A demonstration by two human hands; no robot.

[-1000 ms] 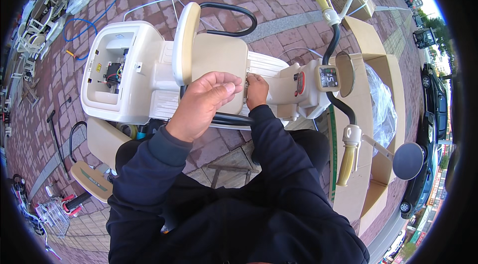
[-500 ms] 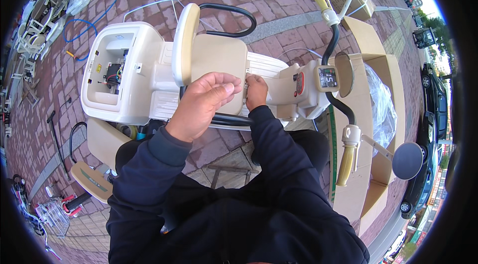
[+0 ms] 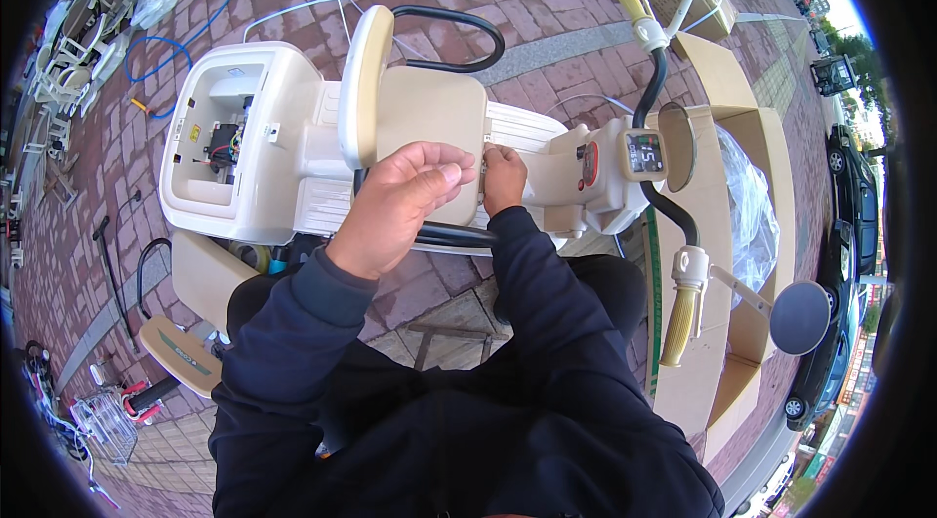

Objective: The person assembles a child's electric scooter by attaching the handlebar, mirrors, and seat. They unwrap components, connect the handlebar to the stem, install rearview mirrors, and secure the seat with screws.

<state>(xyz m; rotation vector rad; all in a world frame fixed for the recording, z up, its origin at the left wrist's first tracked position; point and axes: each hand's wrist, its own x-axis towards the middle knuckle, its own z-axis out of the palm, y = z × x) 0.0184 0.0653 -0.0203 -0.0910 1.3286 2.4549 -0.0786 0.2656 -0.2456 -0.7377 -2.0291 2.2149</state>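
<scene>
A cream three-wheeled scooter with a beige seat (image 3: 429, 106) stands across in front of me. My left hand (image 3: 400, 201) hovers above the near part of the seat, thumb and fingers brought together; whatever they may hold is too small to see. At the seat's front edge, my right hand (image 3: 505, 176) is closed beside a small metal hinge strip (image 3: 485, 164). Its fingertips are hidden, so I cannot make out what they grip. The near black armrest (image 3: 454, 236) passes below my hands.
Handlebars with a lit display (image 3: 644, 153) and round mirrors (image 3: 800, 317) rise at right. Behind them lies an opened cardboard box (image 3: 776, 157) with clear plastic. The rear compartment (image 3: 208, 137) shows wiring. A blue hose (image 3: 185, 47) and a beige backrest (image 3: 181, 355) lie leftward.
</scene>
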